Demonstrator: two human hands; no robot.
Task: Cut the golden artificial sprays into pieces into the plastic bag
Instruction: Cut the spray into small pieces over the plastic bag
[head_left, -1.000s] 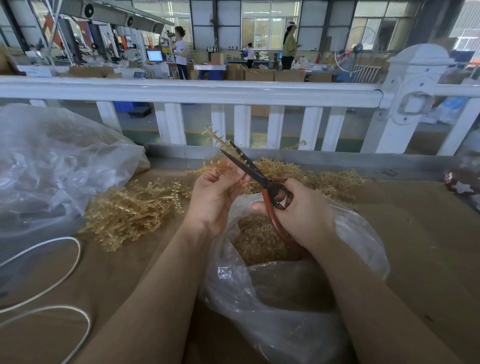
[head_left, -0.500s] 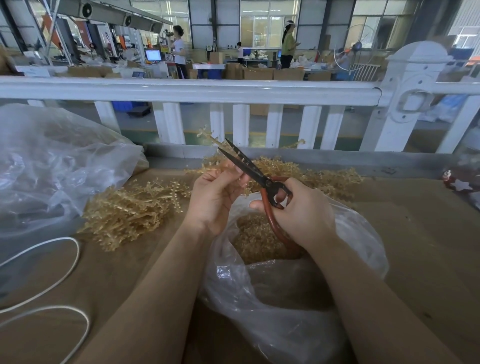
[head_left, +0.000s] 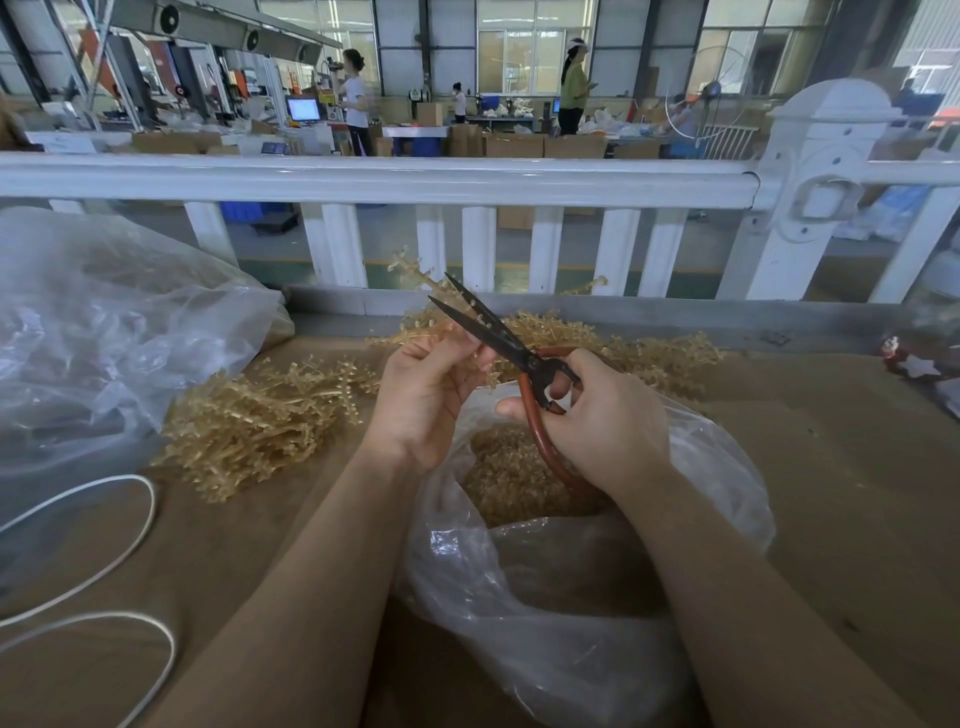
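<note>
My left hand (head_left: 423, 395) pinches a golden spray (head_left: 413, 267) that sticks up and away toward the fence. My right hand (head_left: 605, 421) grips scissors (head_left: 488, 330) with red-brown loop handles; the dark blades are parted around the spray's stem just above my left fingers. Both hands hover over an open clear plastic bag (head_left: 717, 467) that holds a heap of cut golden pieces (head_left: 509, 478). Piles of uncut golden sprays lie on the brown table to the left (head_left: 260, 415) and behind the hands (head_left: 649, 353).
A large crumpled clear bag (head_left: 104, 332) fills the left side. White cord loops (head_left: 130, 519) lie at the near left. A white fence (head_left: 467, 182) borders the table's far edge. Small red and white ornaments (head_left: 909, 364) sit at the far right. People work in the hall beyond.
The hands and scissors stay over the bag, nearly unmoved. The blades remain parted around the spray stem.
</note>
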